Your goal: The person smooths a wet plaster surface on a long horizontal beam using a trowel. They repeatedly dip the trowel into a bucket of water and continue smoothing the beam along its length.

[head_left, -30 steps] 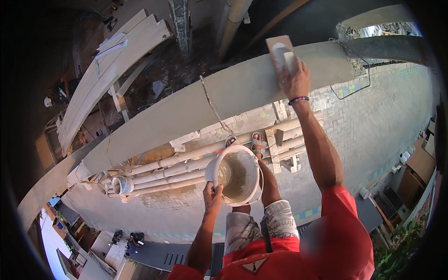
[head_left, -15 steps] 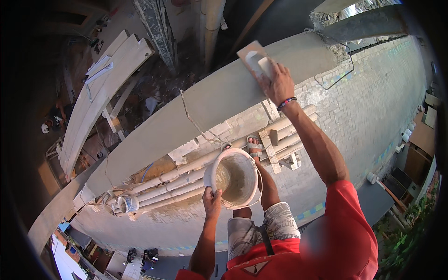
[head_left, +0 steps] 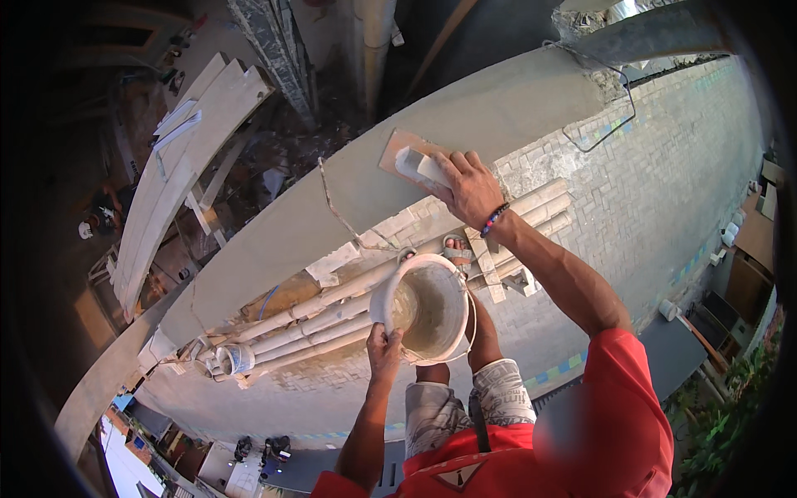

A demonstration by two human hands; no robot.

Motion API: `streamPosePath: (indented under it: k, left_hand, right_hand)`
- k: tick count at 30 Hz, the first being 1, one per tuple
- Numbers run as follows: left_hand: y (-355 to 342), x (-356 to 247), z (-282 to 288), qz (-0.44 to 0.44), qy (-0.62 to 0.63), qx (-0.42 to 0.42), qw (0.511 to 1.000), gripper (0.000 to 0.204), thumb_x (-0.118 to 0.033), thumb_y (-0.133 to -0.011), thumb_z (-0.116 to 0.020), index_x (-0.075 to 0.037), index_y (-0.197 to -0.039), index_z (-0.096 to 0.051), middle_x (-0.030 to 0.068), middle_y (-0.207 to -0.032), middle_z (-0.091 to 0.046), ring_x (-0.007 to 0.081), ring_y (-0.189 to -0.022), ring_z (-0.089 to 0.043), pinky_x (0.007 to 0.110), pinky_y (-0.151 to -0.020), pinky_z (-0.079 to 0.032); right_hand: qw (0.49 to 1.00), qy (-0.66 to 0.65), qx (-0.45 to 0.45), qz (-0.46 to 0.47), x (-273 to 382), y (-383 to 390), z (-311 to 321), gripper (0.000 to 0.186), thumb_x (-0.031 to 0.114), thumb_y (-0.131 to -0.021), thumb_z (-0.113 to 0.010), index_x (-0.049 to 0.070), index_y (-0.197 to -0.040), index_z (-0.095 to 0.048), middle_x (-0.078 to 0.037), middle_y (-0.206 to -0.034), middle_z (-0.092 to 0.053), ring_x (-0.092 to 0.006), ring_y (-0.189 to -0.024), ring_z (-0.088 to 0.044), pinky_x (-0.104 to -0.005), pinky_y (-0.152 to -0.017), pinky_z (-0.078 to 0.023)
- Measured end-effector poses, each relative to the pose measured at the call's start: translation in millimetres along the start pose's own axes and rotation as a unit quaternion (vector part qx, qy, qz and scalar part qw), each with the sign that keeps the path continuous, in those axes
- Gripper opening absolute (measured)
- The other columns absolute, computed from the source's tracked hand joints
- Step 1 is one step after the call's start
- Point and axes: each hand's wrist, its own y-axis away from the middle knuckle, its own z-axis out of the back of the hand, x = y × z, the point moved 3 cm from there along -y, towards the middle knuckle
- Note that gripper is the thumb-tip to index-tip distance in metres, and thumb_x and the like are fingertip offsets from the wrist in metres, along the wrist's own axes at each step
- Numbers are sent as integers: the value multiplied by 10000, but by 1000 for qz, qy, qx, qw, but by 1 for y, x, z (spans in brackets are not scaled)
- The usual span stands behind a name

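My right hand [head_left: 468,187] grips the handle of a flat rectangular trowel [head_left: 398,148], laid against the smooth grey face of a long curved beam [head_left: 531,100]. My left hand [head_left: 384,353] holds the rim and side of a pale bucket [head_left: 447,319] with wet grey mix inside, low in front of my legs. A rough stick or wire [head_left: 330,197] crosses the beam left of the trowel. My sandalled foot [head_left: 457,251] shows just above the bucket, among bamboo poles.
Bamboo poles [head_left: 311,332] with wooden cross pieces lie below the beam over a paved ground [head_left: 647,183]. Curved boards [head_left: 178,166] stand at upper left, a person [head_left: 104,216] beyond them. A bucket [head_left: 237,358] sits on the poles; a bent metal rod [head_left: 594,141] hangs at right.
My right hand and the trowel have moved down and leftward along the beam. My left hand still holds the bucket, and the view has shifted slightly.
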Motion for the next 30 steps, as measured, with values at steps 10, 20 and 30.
streamPosePath:
  k: [10, 20, 30]
  left_hand:
    - [6, 10, 13, 54, 62, -9, 997, 125, -98, -885, -606, -45, -841, -501, -46, -729, -455, 23, -655, -389, 190, -585, -352]
    - [3, -16, 5, 43, -17, -3, 999, 130, -89, -877, -600, -42, -830, -488, -41, -731, -449, 30, -651, -370, 202, -570, -326]
    - [1, -11, 0, 34, -21, -2, 999, 126, -97, -876, -603, -36, -854, -495, -36, -726, -457, 38, -655, -379, 206, -572, -327]
  right_hand:
    - [946, 47, -199, -253, -128, -26, 52, 505, 193, -807, -614, -12, -1250, -483, -217, -1055, -577, -397, -955, -554, -437, -831, -473]
    - [1000, 20, 7, -20, -34, 35, 25, 509, 239, -790, -672, 50, -1237, -519, -125, -984, -560, -303, -868, -535, -422, -722, -484]
    - [919, 82, -220, -317, -164, 6, 73, 487, 269, -824, -619, -59, -1178, -552, -264, -1051, -628, -395, -965, -616, -433, -828, -490]
